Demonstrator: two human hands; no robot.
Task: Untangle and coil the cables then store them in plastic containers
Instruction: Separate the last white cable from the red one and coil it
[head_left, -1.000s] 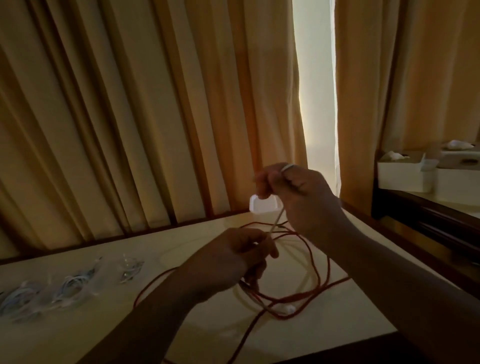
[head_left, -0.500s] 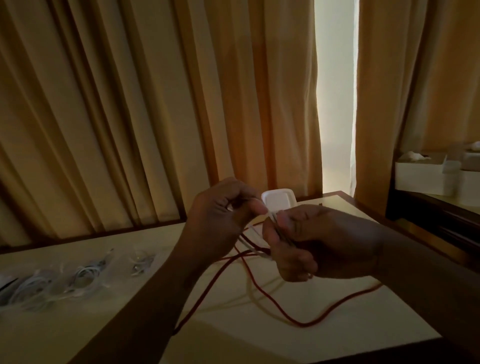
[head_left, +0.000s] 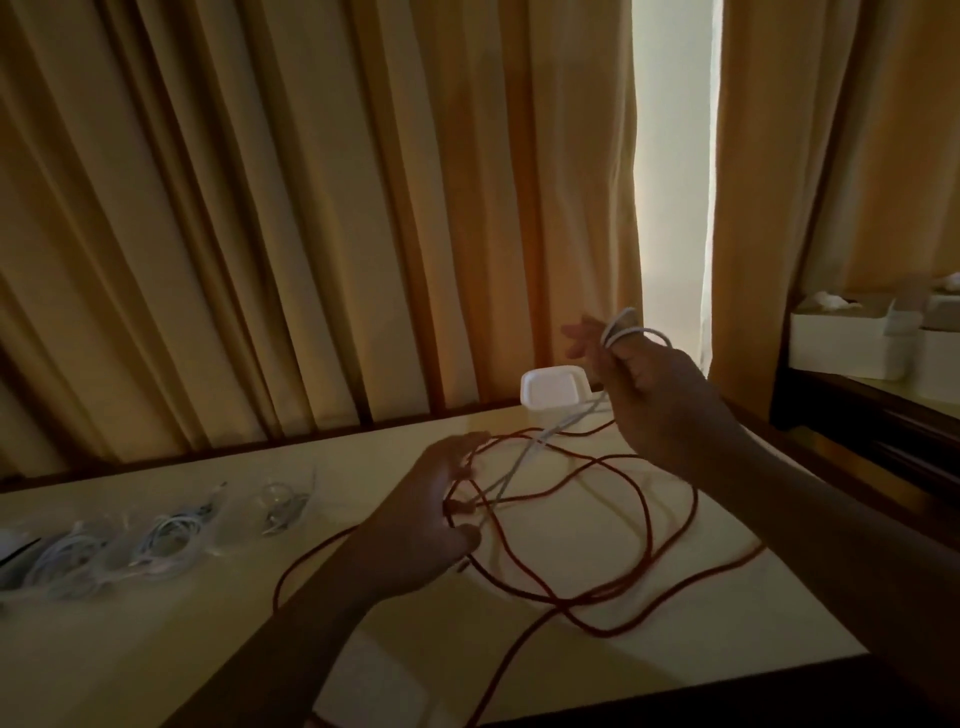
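Note:
A white cable (head_left: 631, 332) is looped over the raised fingers of my right hand (head_left: 662, 400), which grips it above the table's far side. Its white charger block (head_left: 553, 389) sits just left of that hand; whether it rests on the table or hangs I cannot tell. The white strand (head_left: 511, 470) runs down through loose loops of a long red cable (head_left: 647, 519) spread over the table (head_left: 727, 629). My left hand (head_left: 423, 525) is low over the table, its fingers curled round strands of the red cable.
Several clear plastic containers holding coiled white cables (head_left: 166, 538) lie in a row at the table's left. White boxes (head_left: 841, 348) stand on a dark shelf at the right. Orange curtains hang behind. A white flat item (head_left: 374, 675) lies under my left forearm.
My hands have moved apart. The right one went up and right with the white cable looped over it. The left one dropped to the red cable.

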